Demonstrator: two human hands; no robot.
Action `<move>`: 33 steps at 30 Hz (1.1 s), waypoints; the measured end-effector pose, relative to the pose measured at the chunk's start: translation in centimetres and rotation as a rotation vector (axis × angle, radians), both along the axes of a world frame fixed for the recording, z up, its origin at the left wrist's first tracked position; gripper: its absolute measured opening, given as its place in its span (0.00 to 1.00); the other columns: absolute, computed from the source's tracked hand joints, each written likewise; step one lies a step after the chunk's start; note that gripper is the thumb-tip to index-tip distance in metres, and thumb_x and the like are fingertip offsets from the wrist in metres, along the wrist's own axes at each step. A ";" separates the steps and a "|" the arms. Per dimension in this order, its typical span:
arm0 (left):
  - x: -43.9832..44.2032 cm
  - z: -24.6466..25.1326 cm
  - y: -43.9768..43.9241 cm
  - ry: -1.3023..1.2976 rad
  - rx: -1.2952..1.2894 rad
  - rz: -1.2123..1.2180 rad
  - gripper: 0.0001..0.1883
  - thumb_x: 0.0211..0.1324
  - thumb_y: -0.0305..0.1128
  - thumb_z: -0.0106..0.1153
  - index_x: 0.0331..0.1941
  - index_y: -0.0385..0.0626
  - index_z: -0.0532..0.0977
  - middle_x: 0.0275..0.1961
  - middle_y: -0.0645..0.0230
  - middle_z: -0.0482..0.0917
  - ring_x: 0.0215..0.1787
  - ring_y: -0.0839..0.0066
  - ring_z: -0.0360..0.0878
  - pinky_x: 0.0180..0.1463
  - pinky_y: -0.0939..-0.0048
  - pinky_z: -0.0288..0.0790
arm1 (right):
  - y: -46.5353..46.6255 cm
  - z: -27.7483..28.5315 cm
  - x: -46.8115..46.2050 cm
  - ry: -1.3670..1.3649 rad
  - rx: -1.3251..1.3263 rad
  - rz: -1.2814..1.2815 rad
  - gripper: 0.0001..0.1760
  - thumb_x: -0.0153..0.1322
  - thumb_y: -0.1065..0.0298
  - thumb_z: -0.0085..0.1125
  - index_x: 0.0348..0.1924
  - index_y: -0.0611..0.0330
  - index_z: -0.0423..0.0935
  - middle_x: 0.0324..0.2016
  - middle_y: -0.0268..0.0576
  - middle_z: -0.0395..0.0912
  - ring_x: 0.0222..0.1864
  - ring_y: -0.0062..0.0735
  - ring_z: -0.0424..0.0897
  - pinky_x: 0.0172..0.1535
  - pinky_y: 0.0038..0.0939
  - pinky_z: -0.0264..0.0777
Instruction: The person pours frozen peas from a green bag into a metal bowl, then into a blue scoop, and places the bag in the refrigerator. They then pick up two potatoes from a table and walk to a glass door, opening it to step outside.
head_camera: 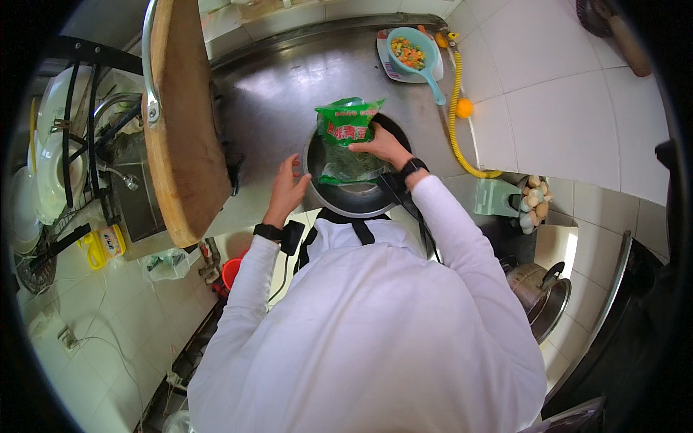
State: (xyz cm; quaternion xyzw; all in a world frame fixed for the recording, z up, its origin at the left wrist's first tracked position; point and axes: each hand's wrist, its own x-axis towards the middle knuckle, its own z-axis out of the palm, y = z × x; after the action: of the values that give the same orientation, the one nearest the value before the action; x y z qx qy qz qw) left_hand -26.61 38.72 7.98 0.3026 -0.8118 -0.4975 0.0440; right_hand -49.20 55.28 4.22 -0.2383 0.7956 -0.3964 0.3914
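Observation:
My right hand (383, 145) grips a green plastic food bag (349, 135) by its right side. The bag bears red writing, and its lower part is see-through with dark green contents. Its top edge looks ragged; I cannot tell whether it is torn through. Beneath it is a round metal pan (357, 204) at the counter's front edge, its inside partly hidden by the bag. Just left of the pan's rim, my left hand (288, 187) holds nothing, with its fingers apart. Both wrists wear black straps with small devices.
A blue handled strainer (431, 76) of diced vegetables rests on a white scale (386, 59). Beside it run a yellow hose (453, 130) and an orange ball-like thing (464, 107). A wooden cutting board (187, 124) stands upright at left, near the sink (132, 189). Eggs (536, 203) sit at right.

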 end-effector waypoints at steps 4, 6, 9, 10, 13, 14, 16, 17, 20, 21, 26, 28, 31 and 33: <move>-0.8 -2.1 0.4 -0.071 0.176 -0.013 0.23 0.51 0.35 0.60 0.50 0.38 0.68 0.40 0.54 0.79 0.37 0.60 0.79 0.41 0.60 0.71 | -1.9 -2.7 0.3 0.132 0.138 0.167 0.51 0.47 0.45 0.74 0.59 0.57 0.64 0.45 0.53 0.78 0.46 0.50 0.78 0.50 0.37 0.72; -1.1 -2.8 0.3 -0.133 0.107 -0.021 0.20 0.51 0.34 0.58 0.46 0.37 0.67 0.36 0.51 0.78 0.36 0.56 0.78 0.41 0.59 0.70 | -2.0 -3.3 0.5 0.232 0.284 0.238 0.43 0.49 0.49 0.71 0.54 0.54 0.69 0.41 0.53 0.80 0.43 0.50 0.79 0.47 0.38 0.73; -1.4 -3.2 0.4 -0.191 -0.004 -0.003 0.16 0.50 0.33 0.56 0.40 0.36 0.67 0.33 0.47 0.77 0.35 0.50 0.77 0.40 0.57 0.69 | -1.4 -3.5 0.6 0.220 0.061 0.227 0.37 0.50 0.50 0.70 0.49 0.57 0.74 0.41 0.51 0.80 0.43 0.48 0.79 0.47 0.38 0.73; -1.4 -3.3 0.4 -0.190 -0.055 0.004 0.15 0.50 0.33 0.55 0.38 0.36 0.67 0.33 0.45 0.77 0.35 0.49 0.76 0.40 0.56 0.68 | -1.1 -3.4 0.5 0.144 0.022 0.181 0.34 0.50 0.52 0.71 0.47 0.58 0.75 0.41 0.49 0.80 0.43 0.46 0.79 0.47 0.37 0.73; -1.5 -3.3 0.2 -0.132 -0.075 0.018 0.15 0.50 0.32 0.54 0.39 0.36 0.67 0.32 0.45 0.76 0.35 0.47 0.76 0.40 0.55 0.68 | -0.1 -2.2 0.2 -0.040 -0.165 0.011 0.30 0.52 0.60 0.71 0.46 0.60 0.76 0.41 0.46 0.80 0.42 0.38 0.79 0.47 0.33 0.72; -1.6 -3.4 -0.1 -0.129 -0.041 0.032 0.15 0.50 0.32 0.54 0.39 0.36 0.67 0.32 0.45 0.76 0.36 0.47 0.76 0.40 0.55 0.68 | 0.4 -1.5 0.1 -0.062 -0.186 -0.004 0.26 0.54 0.68 0.70 0.46 0.61 0.75 0.40 0.42 0.80 0.42 0.30 0.78 0.46 0.31 0.72; -1.8 -3.7 -0.8 -0.104 0.023 0.055 0.16 0.50 0.33 0.54 0.41 0.37 0.66 0.33 0.45 0.76 0.38 0.46 0.76 0.41 0.54 0.68 | 1.0 0.2 -0.3 0.025 -0.221 -0.006 0.25 0.55 0.69 0.69 0.46 0.62 0.75 0.40 0.41 0.80 0.41 0.30 0.78 0.45 0.32 0.72; -2.2 -3.9 -1.1 -0.089 0.013 0.051 0.16 0.51 0.33 0.54 0.41 0.37 0.66 0.34 0.45 0.76 0.39 0.47 0.76 0.42 0.54 0.68 | 0.9 1.1 -0.7 0.073 -0.233 -0.026 0.25 0.56 0.69 0.69 0.46 0.62 0.75 0.40 0.41 0.80 0.41 0.30 0.78 0.45 0.33 0.72; -3.5 -4.3 -2.2 -0.036 -0.005 0.080 0.17 0.52 0.34 0.56 0.43 0.38 0.66 0.39 0.48 0.76 0.42 0.52 0.76 0.44 0.57 0.69 | 0.7 3.6 -0.8 -0.067 -0.400 -0.193 0.23 0.60 0.70 0.69 0.47 0.59 0.74 0.42 0.36 0.78 0.42 0.25 0.75 0.46 0.31 0.70; -4.1 -4.3 -2.6 -0.004 0.006 0.097 0.18 0.52 0.34 0.57 0.44 0.39 0.67 0.41 0.51 0.76 0.42 0.57 0.76 0.44 0.60 0.69 | 0.4 4.3 -0.9 -0.102 -0.500 -0.221 0.22 0.61 0.69 0.69 0.48 0.59 0.74 0.43 0.35 0.77 0.42 0.24 0.74 0.46 0.31 0.69; -5.6 -1.1 -3.6 0.159 -0.132 0.100 0.29 0.52 0.35 0.61 0.54 0.37 0.62 0.51 0.48 0.72 0.53 0.51 0.70 0.56 0.61 0.65 | -0.4 6.6 -2.4 -0.147 -0.503 -0.326 0.16 0.67 0.64 0.63 0.48 0.55 0.76 0.43 0.28 0.75 0.44 0.17 0.71 0.48 0.24 0.64; -6.3 1.2 -3.2 0.266 -0.409 0.041 0.33 0.51 0.36 0.62 0.59 0.37 0.59 0.56 0.48 0.68 0.58 0.53 0.66 0.60 0.62 0.62 | -0.3 7.3 -3.0 -0.232 -0.621 -0.335 0.16 0.68 0.64 0.63 0.47 0.55 0.76 0.42 0.28 0.75 0.44 0.17 0.71 0.48 0.24 0.63; -8.9 3.3 -1.8 0.476 -0.230 -0.115 0.36 0.50 0.35 0.63 0.61 0.37 0.57 0.59 0.49 0.64 0.63 0.57 0.61 0.64 0.62 0.57 | -0.2 8.2 -2.7 -0.194 -0.543 -0.270 0.20 0.69 0.59 0.61 0.50 0.58 0.74 0.44 0.32 0.75 0.45 0.20 0.71 0.50 0.27 0.64; -10.9 3.6 -0.8 0.439 0.131 -0.124 0.37 0.49 0.34 0.63 0.61 0.37 0.57 0.60 0.50 0.63 0.63 0.57 0.61 0.65 0.63 0.56 | -0.4 8.5 -1.9 -0.146 -0.468 -0.202 0.22 0.69 0.56 0.61 0.51 0.59 0.73 0.45 0.34 0.75 0.46 0.23 0.71 0.50 0.29 0.65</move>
State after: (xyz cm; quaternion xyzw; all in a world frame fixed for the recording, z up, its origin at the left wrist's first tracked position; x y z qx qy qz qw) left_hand -37.51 37.95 11.59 0.1391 -0.7659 -0.6046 0.1690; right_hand -51.07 54.86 12.74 -0.2124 0.6716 -0.6228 0.3405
